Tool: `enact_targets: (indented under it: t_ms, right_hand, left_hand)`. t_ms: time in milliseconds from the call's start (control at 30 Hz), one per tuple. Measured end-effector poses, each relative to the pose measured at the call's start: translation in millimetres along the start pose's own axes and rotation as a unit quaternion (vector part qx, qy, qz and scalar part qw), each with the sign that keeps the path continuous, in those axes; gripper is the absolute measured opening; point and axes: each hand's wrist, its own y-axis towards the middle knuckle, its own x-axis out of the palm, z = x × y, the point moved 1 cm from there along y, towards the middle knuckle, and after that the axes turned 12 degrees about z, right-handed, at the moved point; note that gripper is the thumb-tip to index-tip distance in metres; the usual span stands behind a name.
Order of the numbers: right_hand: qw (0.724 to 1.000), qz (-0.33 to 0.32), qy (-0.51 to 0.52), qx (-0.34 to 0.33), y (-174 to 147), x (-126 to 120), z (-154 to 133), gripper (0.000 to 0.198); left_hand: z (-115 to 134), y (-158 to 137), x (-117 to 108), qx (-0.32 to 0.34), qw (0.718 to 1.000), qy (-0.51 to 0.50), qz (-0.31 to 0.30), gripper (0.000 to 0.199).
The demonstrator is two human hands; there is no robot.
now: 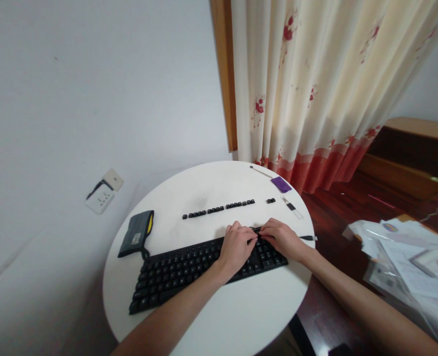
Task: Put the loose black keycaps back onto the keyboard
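A black keyboard (pixel 181 269) lies slantwise across a round white table (pixel 222 316). Over its upper right part, my left hand (pixel 237 245) is closed, fingertips drawn together in a pinch. My right hand (pixel 281 239) is also closed, its fingers pinched at the keyboard's top edge, close to the left fingertips. Whatever sits between the fingertips is too small to make out. Beyond the keyboard runs a row of loose black keycaps (pixel 216 209). A few more keycaps (pixel 270 200) lie to the right of that row.
A dark pouch with yellow lining (pixel 136 235) rests at the table's left. At the right are a purple cloth (pixel 281 185), a thin brush (pixel 261 171), a keycap puller (pixel 291 206) and a USB plug (pixel 309 238). Papers in plastic (pixel 408 257) are beside the table.
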Motion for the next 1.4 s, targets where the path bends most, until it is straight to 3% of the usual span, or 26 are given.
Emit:
enact_targets:
  t_ms: [267,633,800,900,1000,1067,1233,1400]
  right_hand:
    - [0.997,-0.030,-0.062,-0.040,2,-4,-9,0.024]
    - [0.988,0.003,-0.154,-0.013,-13,0,-21,0.024]
    - [0.990,0.001,-0.142,0.002,-17,-2,-21,0.024]
    - [0.995,0.019,-0.096,0.012,-14,-11,-3,0.024]
    - [0.988,0.110,-0.093,0.063,0,-22,35,0.023]
    - [0.980,0.132,-0.117,0.097,16,-26,63,0.022]
    - [0.968,0.030,-0.201,0.146,51,-24,107,0.024]
    - [0.966,-0.010,-0.209,0.151,62,-14,119,0.021]
  left_hand:
    - [2,-1,1,0.020,0.999,0.023,-0.019,0.020]
    - [17,-12,-7,0.047,0.997,0.056,-0.036,0.024]
    - [17,-10,-6,0.039,0.998,0.048,-0.030,0.025]
    - [12,5,-4,0.026,0.999,0.033,-0.025,0.029]
    - [6,37,7,0.017,1.000,0.017,-0.006,0.025]
    - [3,64,20,0.022,1.000,0.010,-0.004,0.022]
    - [2,122,61,-0.008,0.997,0.072,-0.009,0.026]
    - [-3,141,90,-0.046,0.994,0.098,-0.030,0.027]
